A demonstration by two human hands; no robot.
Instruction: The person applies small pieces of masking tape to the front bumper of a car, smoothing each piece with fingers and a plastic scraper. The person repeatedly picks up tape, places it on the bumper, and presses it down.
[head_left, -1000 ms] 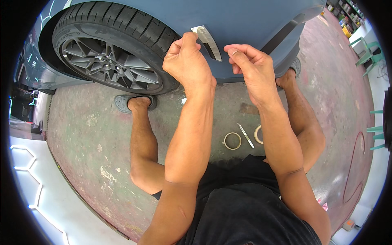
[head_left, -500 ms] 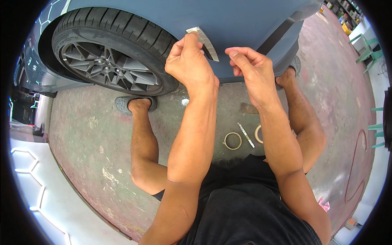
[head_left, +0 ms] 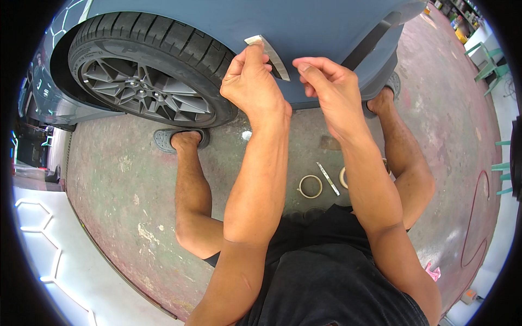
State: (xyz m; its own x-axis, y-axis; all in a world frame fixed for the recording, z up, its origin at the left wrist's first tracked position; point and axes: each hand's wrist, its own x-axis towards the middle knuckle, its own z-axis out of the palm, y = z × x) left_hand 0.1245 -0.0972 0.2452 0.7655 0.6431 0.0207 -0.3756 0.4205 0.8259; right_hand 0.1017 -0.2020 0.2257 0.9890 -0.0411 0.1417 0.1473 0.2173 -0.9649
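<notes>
A pale strip of tape (head_left: 276,56) lies in a curve on the blue car body panel (head_left: 315,32), just right of the wheel arch. My left hand (head_left: 254,81) is closed, its thumb and fingertips at the strip's upper end; the exact grip is partly hidden behind the hand. To the right, my right hand (head_left: 331,84) is held in front of the panel, apart from the strip. Its thumb and forefinger are pinched together, and whatever may be between them is too small to make out.
The car's wheel (head_left: 147,81) stands at left. On the floor between my legs lie a tape roll (head_left: 310,186), a slim pale stick-like tool (head_left: 328,179) and a second roll (head_left: 343,177), partly behind my right forearm. Green chairs (head_left: 489,65) and a red hose (head_left: 478,217) are at right.
My right hand has shifted slightly left and up, closer to the strip of tape. The left hand stays nearly still at the strip's upper end.
</notes>
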